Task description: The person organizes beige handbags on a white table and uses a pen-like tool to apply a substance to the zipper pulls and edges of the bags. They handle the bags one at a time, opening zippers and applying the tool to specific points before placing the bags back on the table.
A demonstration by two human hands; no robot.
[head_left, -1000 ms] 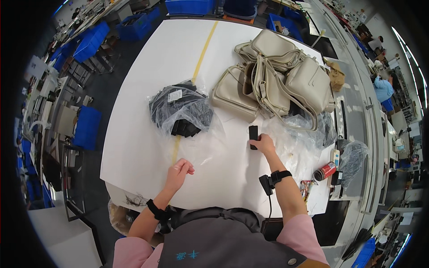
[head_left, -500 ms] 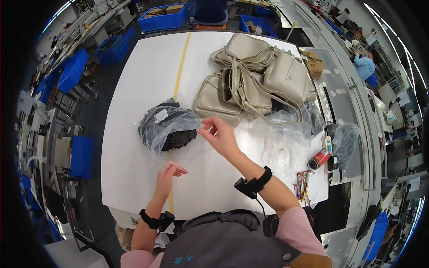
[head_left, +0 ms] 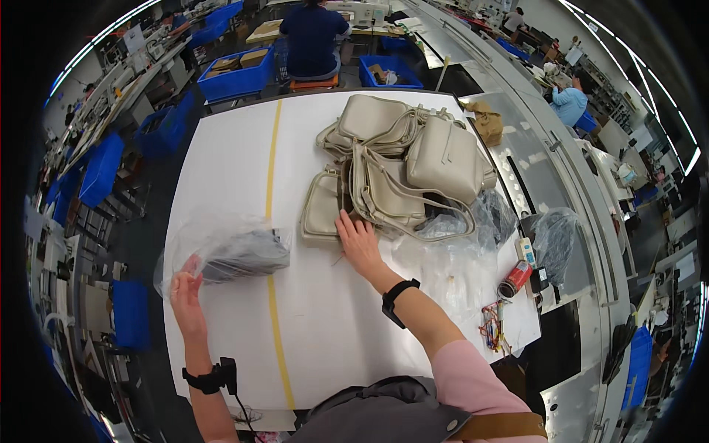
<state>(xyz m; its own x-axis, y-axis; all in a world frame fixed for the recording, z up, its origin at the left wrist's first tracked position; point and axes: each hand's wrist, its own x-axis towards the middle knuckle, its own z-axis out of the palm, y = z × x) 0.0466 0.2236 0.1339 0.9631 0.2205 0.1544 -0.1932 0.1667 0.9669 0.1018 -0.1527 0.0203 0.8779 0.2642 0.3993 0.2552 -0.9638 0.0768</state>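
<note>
At the left of the white table, a clear plastic bag (head_left: 221,229) lies around dark folded pieces (head_left: 247,257). My left hand (head_left: 187,295) pinches the left end of this bag between bent fingers. A pile of beige leather bags (head_left: 399,188) stands at the far middle, their straps looped over one another. My right hand (head_left: 360,244), fingers apart, reaches to the lower edge of the front left beige handbag (head_left: 323,207). Its fingertips appear to touch the leather without gripping it.
Right of the pile lie crumpled clear plastic bags (head_left: 436,255). Along the right edge are a red can (head_left: 515,279) and some thin coloured tools (head_left: 493,325). Blue bins (head_left: 235,77) stand beyond the far edge, beside a seated person (head_left: 314,40).
The plastic bag with the dark pieces has shifted left, and my left hand now grips its end. My right hand has let go of the plastic and moved to the beige handbag.
</note>
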